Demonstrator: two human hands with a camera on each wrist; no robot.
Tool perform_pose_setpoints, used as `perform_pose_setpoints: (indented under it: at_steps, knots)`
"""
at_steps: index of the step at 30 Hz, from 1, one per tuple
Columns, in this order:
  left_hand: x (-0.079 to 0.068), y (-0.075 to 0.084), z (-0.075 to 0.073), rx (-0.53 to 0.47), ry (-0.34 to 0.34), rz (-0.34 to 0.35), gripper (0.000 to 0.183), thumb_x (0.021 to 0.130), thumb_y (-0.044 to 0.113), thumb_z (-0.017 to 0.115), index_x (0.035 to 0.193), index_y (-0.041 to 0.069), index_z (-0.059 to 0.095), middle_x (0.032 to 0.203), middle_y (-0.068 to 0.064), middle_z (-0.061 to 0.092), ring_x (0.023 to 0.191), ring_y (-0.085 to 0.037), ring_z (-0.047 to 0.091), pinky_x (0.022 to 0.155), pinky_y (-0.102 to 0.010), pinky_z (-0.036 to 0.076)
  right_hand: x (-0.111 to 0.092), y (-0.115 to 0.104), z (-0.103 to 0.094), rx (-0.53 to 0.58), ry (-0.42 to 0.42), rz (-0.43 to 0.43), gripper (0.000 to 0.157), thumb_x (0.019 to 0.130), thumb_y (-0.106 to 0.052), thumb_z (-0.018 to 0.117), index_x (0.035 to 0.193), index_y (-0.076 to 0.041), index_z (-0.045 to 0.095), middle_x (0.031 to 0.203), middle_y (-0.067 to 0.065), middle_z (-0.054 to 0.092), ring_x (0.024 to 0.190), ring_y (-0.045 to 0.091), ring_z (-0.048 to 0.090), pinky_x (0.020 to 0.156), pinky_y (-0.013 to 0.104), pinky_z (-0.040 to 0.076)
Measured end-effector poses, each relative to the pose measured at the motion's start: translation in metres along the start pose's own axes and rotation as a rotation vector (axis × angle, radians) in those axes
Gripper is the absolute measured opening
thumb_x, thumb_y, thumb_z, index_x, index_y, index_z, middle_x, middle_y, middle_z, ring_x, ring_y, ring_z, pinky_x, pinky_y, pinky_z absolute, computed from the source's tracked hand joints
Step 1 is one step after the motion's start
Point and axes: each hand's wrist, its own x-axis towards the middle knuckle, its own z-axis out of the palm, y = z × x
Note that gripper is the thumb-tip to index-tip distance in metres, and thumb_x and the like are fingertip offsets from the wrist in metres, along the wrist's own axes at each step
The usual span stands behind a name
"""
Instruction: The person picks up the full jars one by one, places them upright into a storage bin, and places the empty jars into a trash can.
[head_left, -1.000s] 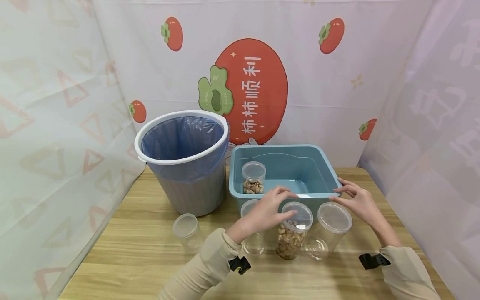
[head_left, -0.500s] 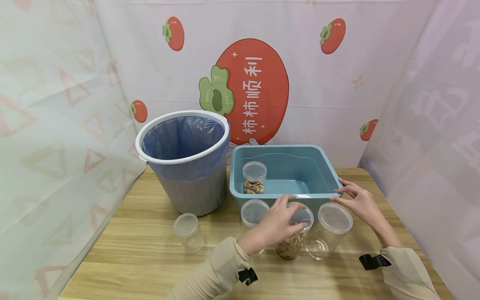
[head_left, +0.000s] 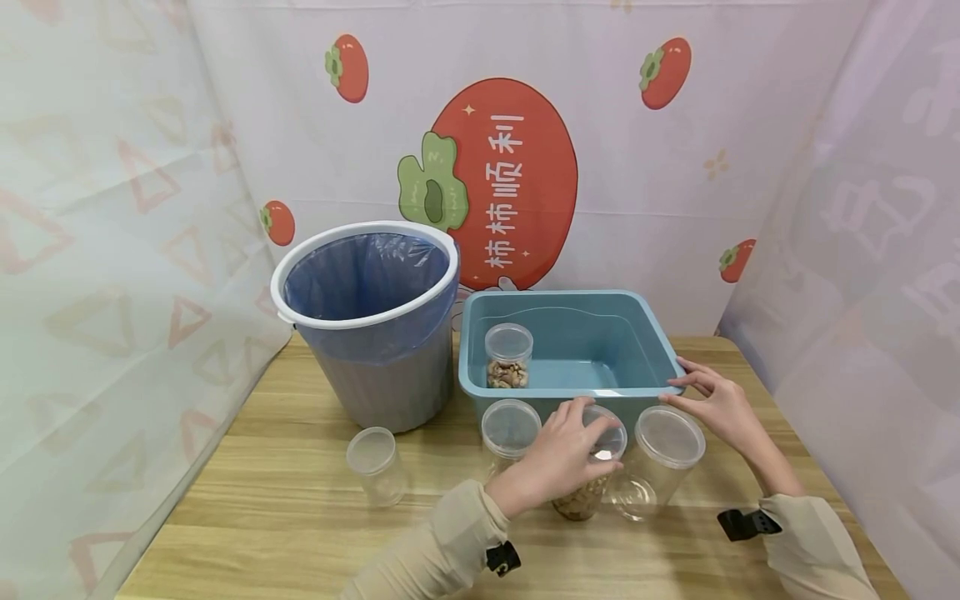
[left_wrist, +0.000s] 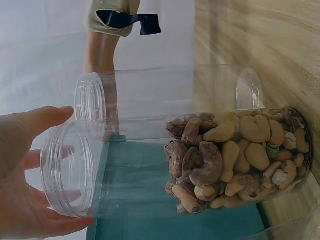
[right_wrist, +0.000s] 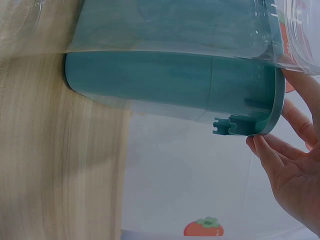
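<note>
The cashew jar (left_wrist: 235, 160) is stood upright on the table (head_left: 247, 517), with the tub (head_left: 637, 392) at its 12 o'clock and clear jars at its 3 (head_left: 670, 437) and 9 o'clock (head_left: 510, 425). Its lid (left_wrist: 82, 167) is flanked by the left hand (head_left: 551, 458), whose thumb and fingers are held spread around it; no squeeze is seen, and whether the lid is touched cannot be told. At the jar's 2 o'clock, the tub's rim is pinched by the right hand (head_left: 716, 404).

The jar is judged fairly light, weighted low by nuts filling roughly its lower half. Its smooth, probably plastic wall may be found slippery and apt to flex if squeezed. A firm hold is best taken across the stiffer, ridged lid, provided it is tightly screwed; otherwise just below it.
</note>
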Motion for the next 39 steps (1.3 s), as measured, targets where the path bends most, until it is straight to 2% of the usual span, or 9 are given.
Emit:
perform_pose_setpoints:
  at_steps: [4,8,11,15,18,23,27,33,39]
  knots:
    - [0.000,0.001,0.001,0.025,-0.013,-0.007,0.043,0.078,0.047,0.060,0.114,0.024,0.053,0.124,-0.012,0.042,0.108,-0.022,0.045,0.086,-0.030,0.039,0.000,0.000,0.000,0.002,0.006,-0.003,0.024,0.074,-0.020,0.071,0.088,-0.001,0.065,0.128,0.022,0.044,0.110,0.038,0.046,0.080,0.003,0.034]
    - [0.001,0.001,0.002,0.024,-0.020,-0.020,0.044,0.078,0.048,0.061,0.114,0.025,0.053,0.122,-0.011,0.042,0.102,-0.020,0.045,0.083,-0.029,0.039,-0.001,0.000,0.000,0.004,0.018,-0.013,0.023,0.074,-0.019,0.071,0.088,-0.002,0.065,0.127,0.022,0.045,0.112,0.007,0.047,0.080,0.005,0.035]
    - [0.001,0.001,0.003,0.007,-0.011,-0.029,0.044,0.077,0.047,0.062,0.114,0.026,0.053,0.120,-0.011,0.042,0.099,-0.020,0.044,0.080,-0.028,0.039,-0.001,0.000,0.000,0.006,0.020,-0.017,0.023,0.074,-0.019,0.071,0.088,-0.002,0.065,0.127,0.023,0.045,0.110,-0.001,0.045,0.080,0.004,0.035]
    - [0.001,-0.001,0.005,-0.049,0.014,-0.035,0.042,0.075,0.045,0.065,0.111,0.025,0.055,0.118,-0.014,0.043,0.105,-0.022,0.042,0.081,-0.030,0.039,0.000,-0.001,0.000,0.008,0.013,-0.012,0.024,0.074,-0.019,0.071,0.088,-0.001,0.064,0.127,0.023,0.044,0.112,0.030,0.047,0.079,0.002,0.033]
    - [0.001,-0.001,0.007,-0.082,0.053,-0.025,0.042,0.072,0.043,0.069,0.108,0.023,0.057,0.115,-0.014,0.045,0.108,-0.023,0.041,0.083,-0.030,0.038,-0.001,-0.002,0.000,0.007,0.006,-0.005,0.024,0.074,-0.019,0.071,0.089,-0.001,0.064,0.128,0.023,0.044,0.109,0.041,0.044,0.079,0.001,0.033]
    - [0.002,-0.001,0.006,-0.110,0.129,-0.009,0.042,0.067,0.043,0.072,0.103,0.023,0.060,0.107,-0.010,0.046,0.104,-0.019,0.041,0.083,-0.027,0.036,-0.001,-0.002,-0.001,0.004,0.002,-0.007,0.025,0.074,-0.019,0.071,0.089,-0.001,0.064,0.128,0.023,0.043,0.108,0.041,0.045,0.078,0.002,0.034]
    - [0.004,0.000,-0.001,-0.148,0.156,-0.009,0.043,0.066,0.044,0.073,0.102,0.024,0.061,0.106,-0.010,0.046,0.102,-0.017,0.041,0.084,-0.025,0.035,-0.001,-0.003,-0.001,0.006,-0.001,-0.002,0.026,0.074,-0.020,0.071,0.090,0.000,0.064,0.128,0.024,0.043,0.108,0.042,0.045,0.077,0.001,0.033]
    - [0.007,0.003,-0.014,-0.140,0.163,-0.015,0.044,0.064,0.044,0.074,0.102,0.024,0.061,0.104,-0.007,0.045,0.095,-0.014,0.041,0.080,-0.020,0.034,-0.001,-0.004,-0.001,0.004,-0.006,0.005,0.027,0.075,-0.021,0.071,0.090,0.000,0.064,0.129,0.024,0.042,0.108,0.043,0.045,0.075,-0.001,0.032]
    - [0.009,0.003,-0.029,-0.180,0.131,-0.034,0.043,0.065,0.043,0.074,0.102,0.024,0.061,0.102,-0.005,0.044,0.095,-0.014,0.040,0.077,-0.019,0.034,-0.001,-0.004,-0.001,0.010,-0.007,0.002,0.026,0.075,-0.020,0.071,0.090,0.000,0.064,0.128,0.025,0.042,0.108,0.043,0.045,0.076,-0.001,0.031]
